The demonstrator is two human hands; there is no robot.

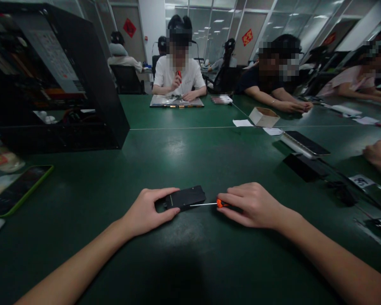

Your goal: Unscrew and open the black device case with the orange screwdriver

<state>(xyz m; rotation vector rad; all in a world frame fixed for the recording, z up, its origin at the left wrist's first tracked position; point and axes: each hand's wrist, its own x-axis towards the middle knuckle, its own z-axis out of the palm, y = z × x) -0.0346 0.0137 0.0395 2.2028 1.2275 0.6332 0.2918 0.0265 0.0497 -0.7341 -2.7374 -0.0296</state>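
Note:
My left hand (pixel 150 212) grips the left end of a small black rectangular box (pixel 187 197), thumb in front and fingers behind. What kind of device the box is, I cannot tell. My right hand (pixel 252 205) is closed round the orange and black handle of a screwdriver (pixel 221 203). The thin metal shaft points left, and its tip meets the lower front edge of the box near the right end. Most of the handle is hidden under my fingers.
A large black open-sided case (pixel 104 93) stands at the left on the green table (pixel 178 161). A green-edged phone (pixel 25 190) lies nearer. On the right are a white device with a dark top (pixel 306 143), cables and a small cardboard box (pixel 263 117). People sit across and at the right.

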